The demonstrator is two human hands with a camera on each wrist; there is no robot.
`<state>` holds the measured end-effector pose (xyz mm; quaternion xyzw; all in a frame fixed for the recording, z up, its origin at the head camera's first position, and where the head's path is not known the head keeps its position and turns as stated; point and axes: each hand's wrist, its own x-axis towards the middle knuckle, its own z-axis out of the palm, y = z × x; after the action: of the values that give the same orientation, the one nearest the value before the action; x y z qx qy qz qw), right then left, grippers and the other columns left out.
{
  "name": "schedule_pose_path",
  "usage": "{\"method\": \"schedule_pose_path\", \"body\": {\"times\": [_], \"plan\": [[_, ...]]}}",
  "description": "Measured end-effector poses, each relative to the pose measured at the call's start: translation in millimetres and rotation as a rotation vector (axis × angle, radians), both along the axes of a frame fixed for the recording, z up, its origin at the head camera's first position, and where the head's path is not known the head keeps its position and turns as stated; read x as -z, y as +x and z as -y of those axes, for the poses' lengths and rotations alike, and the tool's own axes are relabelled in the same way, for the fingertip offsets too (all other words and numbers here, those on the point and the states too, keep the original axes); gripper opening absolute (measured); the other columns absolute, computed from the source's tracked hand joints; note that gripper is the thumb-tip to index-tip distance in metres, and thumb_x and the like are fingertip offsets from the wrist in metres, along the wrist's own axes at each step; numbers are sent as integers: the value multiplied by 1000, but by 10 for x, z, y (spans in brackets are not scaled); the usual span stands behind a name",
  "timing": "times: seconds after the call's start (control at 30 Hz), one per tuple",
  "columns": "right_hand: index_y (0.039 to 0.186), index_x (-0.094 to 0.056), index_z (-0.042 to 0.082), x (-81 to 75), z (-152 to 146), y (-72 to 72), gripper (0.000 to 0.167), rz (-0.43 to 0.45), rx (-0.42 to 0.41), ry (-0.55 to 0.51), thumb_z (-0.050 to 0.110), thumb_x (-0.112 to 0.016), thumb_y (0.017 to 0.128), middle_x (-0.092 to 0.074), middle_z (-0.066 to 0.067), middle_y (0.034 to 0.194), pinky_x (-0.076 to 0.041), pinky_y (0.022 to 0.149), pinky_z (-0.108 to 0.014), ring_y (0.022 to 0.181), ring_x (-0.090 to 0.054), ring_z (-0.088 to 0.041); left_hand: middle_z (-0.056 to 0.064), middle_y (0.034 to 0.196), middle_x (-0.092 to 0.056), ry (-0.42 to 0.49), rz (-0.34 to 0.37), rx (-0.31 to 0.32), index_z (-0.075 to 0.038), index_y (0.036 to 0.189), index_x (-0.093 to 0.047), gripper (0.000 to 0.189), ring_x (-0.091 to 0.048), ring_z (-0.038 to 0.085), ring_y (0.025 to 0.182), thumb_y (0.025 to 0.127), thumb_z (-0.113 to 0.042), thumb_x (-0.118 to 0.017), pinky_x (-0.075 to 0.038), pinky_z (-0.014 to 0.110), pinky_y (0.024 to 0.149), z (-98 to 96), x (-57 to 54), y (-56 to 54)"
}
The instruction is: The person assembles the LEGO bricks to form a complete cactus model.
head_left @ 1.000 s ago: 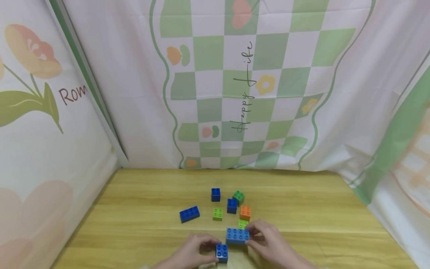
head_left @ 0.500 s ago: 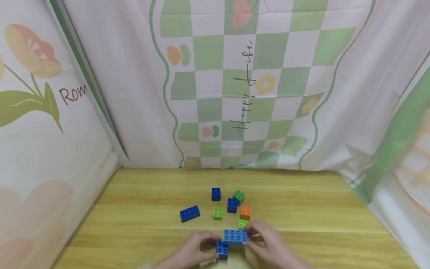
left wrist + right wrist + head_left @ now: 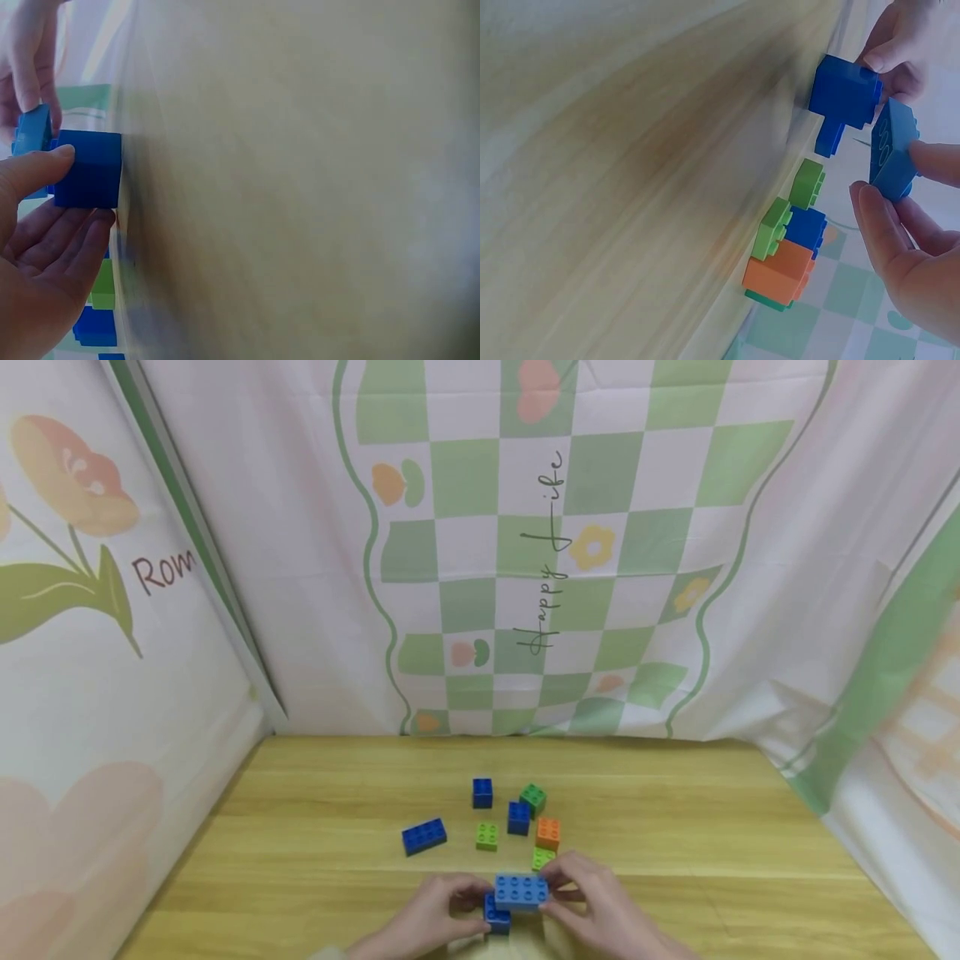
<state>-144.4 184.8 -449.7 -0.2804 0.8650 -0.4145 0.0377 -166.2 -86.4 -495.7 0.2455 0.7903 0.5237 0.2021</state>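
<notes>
My left hand [image 3: 442, 912] pinches a dark blue square building block [image 3: 88, 169] between thumb and fingers, close to the table top. From the other side my right hand [image 3: 592, 897] grips a lighter blue eight-stud block [image 3: 521, 892] by its right end. In the head view the lighter block overlaps the studs of the dark blue one from above, covering part of them. Seen from the right wrist, the lighter block [image 3: 893, 150] sits just over the dark block's studded face, its hollow underside turned toward it.
Beyond the hands lie loose blocks on the wooden table [image 3: 315, 785]: a long dark blue one [image 3: 424, 837], two lime ones [image 3: 487, 837], an orange one [image 3: 548, 832], a green one [image 3: 533, 798] and two square blue ones [image 3: 482, 792]. A printed curtain [image 3: 465, 552] hangs behind.
My right hand has carried the lighter blue block left, from beside the dark blue block to over its studs. The left hand and its block have shifted slightly away from me.
</notes>
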Motion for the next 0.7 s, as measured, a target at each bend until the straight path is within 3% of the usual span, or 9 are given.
{"method": "schedule_pose_path", "body": {"times": [0.17,0.7], "plan": [[111,-63,12,31,16,19,27,-35,-3,-6,29,-69,91,-67,-2,108,-60,81,-19,98,-66,-5,2,121,-72,-8,7,-14,-14,121,-68,38,-67,4,106,85,-17,-77,-55,14,89,-11,7,-3],[113,-62,12,62,35,25,30,6,-28,-4,30,-69,91,-68,-2,107,-59,82,-18,99,-66,-5,0,119,-72,1,26,-21,-15,120,-68,37,-67,3,105,84,-15,-77,-55,16,90,-13,2,-3]]}}
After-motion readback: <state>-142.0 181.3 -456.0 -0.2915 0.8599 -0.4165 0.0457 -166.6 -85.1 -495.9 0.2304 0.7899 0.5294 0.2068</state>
